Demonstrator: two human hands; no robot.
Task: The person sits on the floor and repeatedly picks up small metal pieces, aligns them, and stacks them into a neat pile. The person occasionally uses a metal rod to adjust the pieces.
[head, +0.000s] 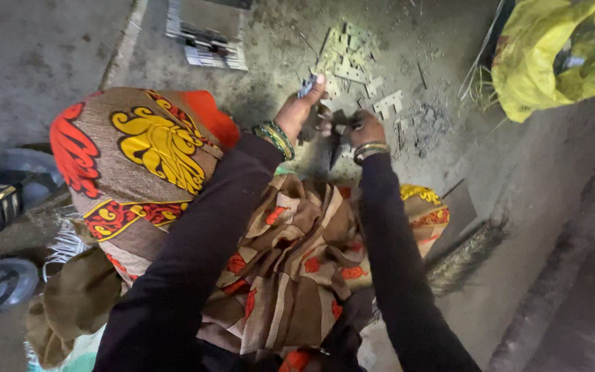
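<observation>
1. Left hand (299, 110) pinches a small metal piece (307, 85) in its grip; right hand (365, 128) clenches dark shears (336, 141) above the floor (49, 62).
2. Flat metal cutouts (350, 60) lie just beyond; with fingers this near the blades, a slip could nick them.

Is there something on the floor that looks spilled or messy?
Yes. Small flat metal pieces lie scattered in grey dust on the floor, beyond the left hand and right hand. Nothing looks broken.
</observation>
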